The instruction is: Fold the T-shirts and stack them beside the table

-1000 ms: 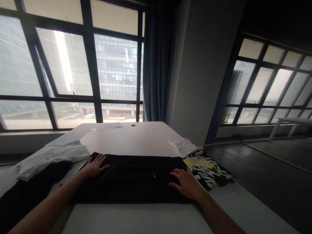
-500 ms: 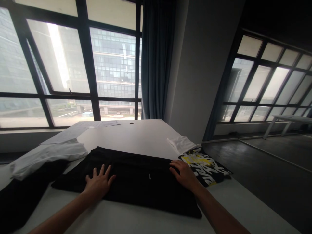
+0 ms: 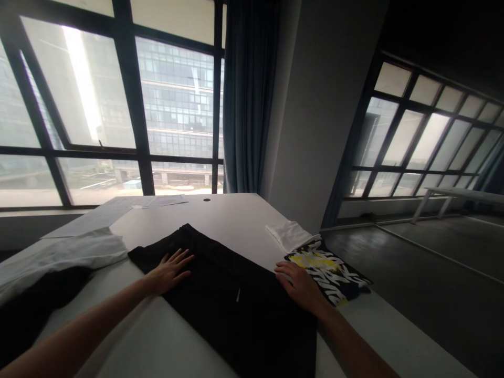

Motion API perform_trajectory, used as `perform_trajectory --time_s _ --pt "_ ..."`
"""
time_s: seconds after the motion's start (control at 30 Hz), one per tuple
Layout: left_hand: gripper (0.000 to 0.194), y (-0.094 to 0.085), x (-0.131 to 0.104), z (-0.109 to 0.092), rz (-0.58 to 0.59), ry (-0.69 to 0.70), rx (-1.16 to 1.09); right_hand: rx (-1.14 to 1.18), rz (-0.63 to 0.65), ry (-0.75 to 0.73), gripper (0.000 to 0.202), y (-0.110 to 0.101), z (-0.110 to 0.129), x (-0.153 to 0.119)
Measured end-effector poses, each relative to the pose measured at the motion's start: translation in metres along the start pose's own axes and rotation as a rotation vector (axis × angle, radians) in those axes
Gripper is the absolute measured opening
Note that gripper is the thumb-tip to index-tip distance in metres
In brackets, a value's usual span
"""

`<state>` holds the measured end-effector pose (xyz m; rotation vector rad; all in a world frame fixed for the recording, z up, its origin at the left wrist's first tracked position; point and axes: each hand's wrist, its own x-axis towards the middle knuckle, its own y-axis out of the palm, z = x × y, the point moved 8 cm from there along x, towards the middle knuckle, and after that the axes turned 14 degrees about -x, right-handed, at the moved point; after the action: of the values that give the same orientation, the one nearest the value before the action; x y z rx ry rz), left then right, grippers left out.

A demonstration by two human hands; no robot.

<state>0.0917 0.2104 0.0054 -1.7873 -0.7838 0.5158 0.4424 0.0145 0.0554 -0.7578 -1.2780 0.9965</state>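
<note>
The fingers of the left hand (image 3: 167, 274) were spread apart, flat on the black cloth (image 3: 240, 310). Those of the right hand (image 3: 300, 287) lay slightly apart at its right edge. The cloth lay slantwise on the white counter (image 3: 244, 226). Printed fabric (image 3: 333, 273) and white fabric (image 3: 292, 235) lay to the right, grey fabric (image 3: 74, 253) to the left, papers (image 3: 94, 216) farther back.

Pale daylight glares through windows (image 3: 173, 100) at ten and two o'clock. It is dim indoors; the black cloth (image 3: 252, 310) shows little detail.
</note>
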Motion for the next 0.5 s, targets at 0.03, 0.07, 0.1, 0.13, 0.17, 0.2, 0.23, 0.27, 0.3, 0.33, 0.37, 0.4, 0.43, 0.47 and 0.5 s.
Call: perform_trajectory --time_s 0.03,0.07,0.1,0.13,0.17,0.2,0.23,0.27,0.3,0.33,0.37,0.4,0.43,0.47,0.5 --pt "0.064 -0.009 0.004 0.009 -0.013 0.036 0.028 0.009 0.013 -0.022 0.030 0.002 0.003 -0.001" --pt "0.062 -0.020 0.008 0.019 -0.055 0.047 0.075 0.022 0.033 -0.051 0.030 0.005 0.009 -0.003" --pt "0.060 -0.034 0.010 0.028 -0.114 0.036 0.123 0.039 0.059 -0.084 0.031 0.009 0.017 -0.004" --pt "0.057 -0.047 0.010 0.035 -0.167 0.015 0.167 0.057 0.088 -0.116 0.033 0.012 0.027 -0.006" --pt "0.053 -0.057 0.009 0.037 -0.213 -0.014 0.202 0.075 0.118 -0.145 0.036 0.015 0.037 -0.008" --pt "0.050 -0.065 0.005 0.036 -0.245 -0.046 0.221 0.091 0.149 -0.171 0.038 0.018 0.048 -0.010" --pt "0.048 -0.067 -0.002 0.030 -0.263 -0.074 0.222 0.105 0.177 -0.195 0.040 0.020 0.060 -0.012" --pt "0.046 -0.065 -0.012 0.021 -0.269 -0.098 0.206 0.117 0.198 -0.217 0.042 0.021 0.070 -0.015" --pt "0.047 -0.060 -0.025 0.010 -0.278 -0.112 0.169 0.129 0.213 -0.239 0.043 0.022 0.080 -0.017" --pt "0.050 -0.049 -0.040 -0.003 -0.266 -0.113 0.107 0.141 0.221 -0.261 0.043 0.023 0.089 -0.019" --pt "0.053 -0.034 -0.056 -0.017 -0.234 -0.093 0.042 0.151 0.224 -0.280 0.043 0.024 0.096 -0.021" --pt "0.056 -0.018 -0.075 -0.030 -0.200 -0.072 -0.016 0.160 0.223 -0.297 0.042 0.026 0.103 -0.022" --pt "0.058 -0.002 -0.093 -0.041 -0.166 -0.049 -0.055 0.165 0.223 -0.312 0.042 0.027 0.108 -0.022" --pt "0.060 0.011 -0.112 -0.050 -0.137 -0.019 -0.079 0.167 0.226 -0.328 0.041 0.030 0.113 -0.021" --pt "0.062 0.021 -0.129 -0.056 -0.113 0.011 -0.095 0.164 0.232 -0.343 0.041 0.033 0.118 -0.019"
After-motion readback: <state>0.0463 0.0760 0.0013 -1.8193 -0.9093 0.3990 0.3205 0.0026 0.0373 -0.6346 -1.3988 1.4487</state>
